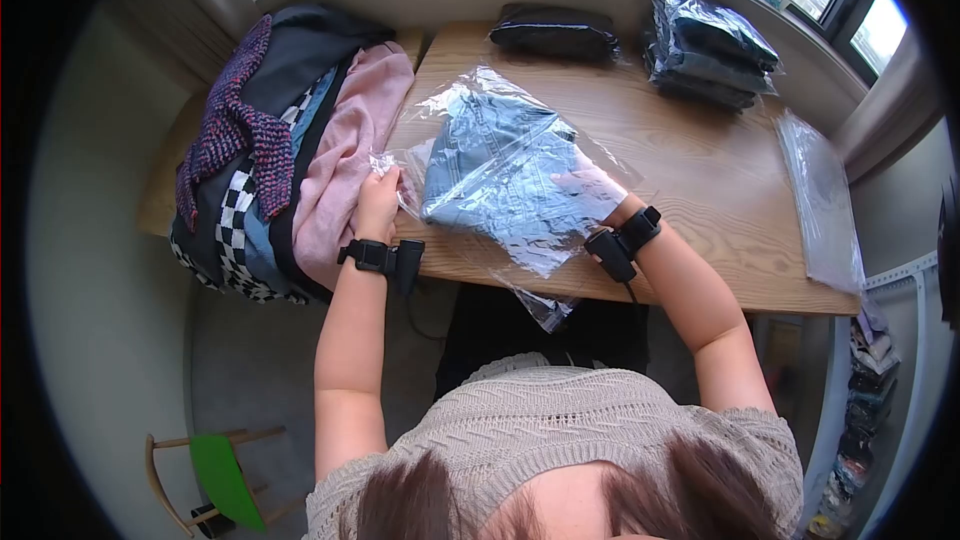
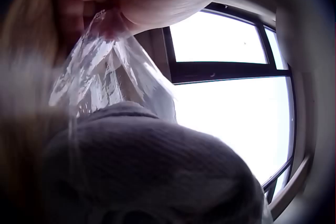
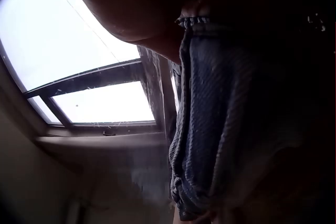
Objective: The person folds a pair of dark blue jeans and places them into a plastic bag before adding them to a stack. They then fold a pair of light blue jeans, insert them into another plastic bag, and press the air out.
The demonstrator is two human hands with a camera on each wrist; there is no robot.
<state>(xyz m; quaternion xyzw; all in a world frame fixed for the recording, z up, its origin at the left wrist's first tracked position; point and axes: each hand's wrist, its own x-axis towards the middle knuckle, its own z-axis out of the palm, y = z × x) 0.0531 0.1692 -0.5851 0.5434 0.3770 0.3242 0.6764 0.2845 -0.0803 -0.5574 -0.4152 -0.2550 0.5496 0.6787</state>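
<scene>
A folded light-blue denim garment [image 1: 490,155] lies mostly within a clear plastic bag [image 1: 548,312] near the table's front edge. My left hand [image 1: 378,202] pinches the bag's left edge, and the gathered film [image 2: 100,71] stretches down from the fingers in the left wrist view. My right hand [image 1: 592,188] is beneath the film at the garment's right side, gripping its folded edge. In the right wrist view the thick denim fold [image 3: 202,113] hangs close under that hand, whose fingers are largely in shadow.
A heap of clothes, with a pink garment [image 1: 350,140] and a purple knit [image 1: 240,120], covers the table's left. Dark bagged bundles [image 1: 555,32] and a stack of bagged clothes [image 1: 710,50] sit at the back. Flat clear bags [image 1: 820,200] lie along the right edge.
</scene>
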